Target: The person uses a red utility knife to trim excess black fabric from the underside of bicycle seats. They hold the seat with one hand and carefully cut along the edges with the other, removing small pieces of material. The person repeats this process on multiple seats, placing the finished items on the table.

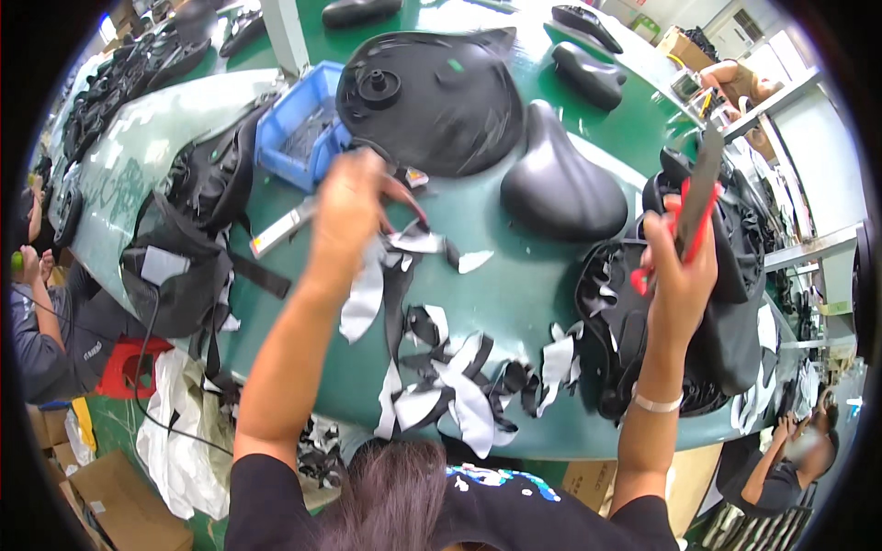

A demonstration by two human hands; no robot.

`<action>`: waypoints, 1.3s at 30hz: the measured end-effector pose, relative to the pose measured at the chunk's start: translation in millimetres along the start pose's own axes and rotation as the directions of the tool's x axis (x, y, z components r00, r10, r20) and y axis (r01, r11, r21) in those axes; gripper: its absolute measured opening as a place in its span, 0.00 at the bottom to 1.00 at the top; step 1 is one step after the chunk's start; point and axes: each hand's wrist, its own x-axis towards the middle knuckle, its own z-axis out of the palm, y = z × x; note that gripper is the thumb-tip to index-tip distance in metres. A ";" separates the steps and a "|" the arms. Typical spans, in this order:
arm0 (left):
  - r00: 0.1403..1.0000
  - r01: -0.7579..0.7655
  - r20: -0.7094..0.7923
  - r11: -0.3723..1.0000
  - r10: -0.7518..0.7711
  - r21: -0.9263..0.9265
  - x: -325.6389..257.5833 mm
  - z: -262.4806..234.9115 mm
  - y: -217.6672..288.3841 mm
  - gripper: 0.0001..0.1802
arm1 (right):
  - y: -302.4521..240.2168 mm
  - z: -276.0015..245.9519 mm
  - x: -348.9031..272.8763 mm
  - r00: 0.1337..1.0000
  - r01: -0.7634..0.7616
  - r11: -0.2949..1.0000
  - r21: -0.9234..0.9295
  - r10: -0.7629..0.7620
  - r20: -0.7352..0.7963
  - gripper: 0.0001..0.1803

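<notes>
My left hand [347, 209] is raised over the green table [514, 285], closed on a black and white strip of material [378, 275] that hangs down from it. My right hand [678, 262] grips red-handled scissors [694, 207], blades pointing up, above a heap of black covers [684, 321]. A pile of black and white offcuts [459, 376] lies on the table between my arms. A black saddle [559, 184] sits just beyond.
A large black moulded part [432, 96] and a blue bin [299, 129] stand further back. Black bags [188, 239] hang off the left edge. More saddles [588, 73] lie at the far end. One person sits at the left [41, 321], another at the lower right [790, 450].
</notes>
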 end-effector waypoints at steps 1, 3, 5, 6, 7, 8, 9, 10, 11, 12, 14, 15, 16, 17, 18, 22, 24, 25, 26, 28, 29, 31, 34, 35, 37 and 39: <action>0.904 -0.326 0.399 0.851 0.152 0.413 -4.4 14.7 -12.2 0.13 | 5.4 8.8 32.0 1.000 -0.022 0.995 0.102 0.022 0.006 0.19; 0.421 -0.592 0.907 0.760 0.009 0.267 -19.2 39.0 -18.1 0.11 | 39.0 39.3 106.1 1.000 -0.017 0.952 0.307 0.012 0.017 0.15; 0.237 -0.542 0.967 0.839 0.094 0.051 -24.6 54.2 -10.8 0.15 | 71.9 73.0 173.4 0.994 -0.101 0.904 0.416 0.111 0.000 0.17; 0.408 -0.429 0.894 0.903 0.183 0.011 -15.3 57.3 -13.4 0.13 | 100.0 88.0 209.2 0.963 -0.243 0.823 0.513 0.266 0.030 0.19; 0.574 -0.326 0.783 0.944 0.239 -0.049 -7.4 58.1 -15.6 0.11 | 127.6 100.8 239.0 0.911 -0.367 0.707 0.605 0.404 0.080 0.22; 0.733 -0.449 0.520 0.886 0.439 -0.115 3.4 57.2 -41.5 0.08 | 151.2 122.8 259.5 0.884 -0.420 0.683 0.598 0.458 0.099 0.24; 0.759 -0.483 0.485 0.875 0.434 -0.026 8.5 58.5 -50.2 0.08 | 177.2 135.4 277.7 0.853 -0.469 0.667 0.579 0.513 0.101 0.26; 0.788 -0.506 0.443 0.860 0.428 0.068 10.0 58.6 -58.1 0.11 | 200.7 146.2 292.7 0.831 -0.488 0.642 0.591 0.549 0.090 0.26; 0.811 -0.523 0.401 0.836 0.427 0.168 12.3 56.4 -63.1 0.14 | 219.7 157.8 305.4 0.806 -0.481 0.634 0.605 0.592 0.021 0.22; 0.790 -0.551 0.414 0.820 0.452 0.155 12.9 60.2 -57.3 0.15 | 238.9 161.2 318.2 0.801 -0.455 0.579 0.676 0.599 0.026 0.22; 0.807 -0.514 0.386 0.853 0.447 0.087 12.2 59.8 -60.5 0.14 | 262.3 161.7 336.2 0.814 -0.387 0.469 0.794 0.579 0.054 0.20; 0.815 -0.492 0.385 0.868 0.433 0.065 10.9 60.5 -57.7 0.13 | 264.3 159.8 341.5 0.832 -0.341 0.528 0.778 0.555 -0.012 0.19; 0.799 -0.506 0.423 0.859 0.429 0.085 11.7 62.8 -56.5 0.13 | 265.4 154.6 347.6 0.821 -0.310 0.509 0.803 0.570 -0.045 0.19; 0.817 -0.497 0.396 0.860 0.420 0.114 12.1 57.8 -57.6 0.13 | 244.3 170.6 341.0 0.803 -0.304 0.463 0.833 0.594 -0.037 0.19; 0.812 -0.500 0.397 0.861 0.428 0.096 13.2 60.8 -58.0 0.13 | 232.5 158.9 346.4 0.834 -0.291 0.526 0.799 0.549 -0.057 0.19; 0.831 -0.469 0.382 0.879 0.404 0.090 15.5 63.5 -59.1 0.13 | 136.2 122.1 327.6 0.923 -0.341 0.720 0.604 0.379 0.068 0.15; 0.872 -0.397 0.327 0.917 0.364 0.038 16.1 52.5 -60.7 0.16 | 34.4 120.5 243.0 0.964 -0.228 0.904 0.361 0.157 0.215 0.20; 0.879 -0.357 0.325 0.933 0.349 -0.038 16.5 54.6 -64.2 0.21 | 7.2 98.9 211.0 0.929 -0.028 0.978 0.206 -0.051 0.366 0.23; 0.904 -0.220 0.311 0.942 0.294 -0.253 20.1 51.6 -67.1 0.23 | -15.4 88.2 173.4 0.850 0.216 0.973 0.078 -0.227 0.476 0.23; 0.959 0.147 0.283 0.801 0.029 -0.580 14.8 45.1 -47.1 0.28 | -50.0 75.6 84.2 0.470 0.866 0.455 -0.207 -0.602 0.646 0.20; 0.939 0.338 0.297 0.640 -0.176 -0.690 3.6 44.5 -19.8 0.31 | -48.3 66.8 40.9 0.436 0.849 0.511 -0.132 -0.538 0.722 0.18; 0.844 0.524 0.507 0.461 -0.174 -0.716 -11.6 21.8 -3.3 0.32 | -52.5 53.7 -39.5 0.282 0.867 0.497 -0.034 -0.433 0.856 0.18; 0.778 0.627 0.459 0.568 -0.429 -0.533 -44.1 13.9 -11.7 0.22 | -30.7 32.1 -96.7 0.236 0.629 0.769 0.110 -0.324 0.916 0.17; 0.837 0.521 0.457 0.689 -0.300 -0.503 -49.4 8.0 -19.8 0.22 | -22.2 26.0 -106.4 0.294 0.530 0.836 0.140 -0.336 0.895 0.19; 0.902 0.415 0.302 0.808 -0.307 -0.419 -66.7 -9.8 -15.7 0.27 | -1.1 7.8 -118.8 0.453 0.352 0.935 -0.032 -0.140 0.880 0.24; 0.893 0.409 0.308 0.879 -0.329 -0.247 -74.4 -16.7 -4.6 0.32 | 18.8 -15.2 -118.4 0.686 0.211 0.973 -0.091 -0.081 0.723 0.26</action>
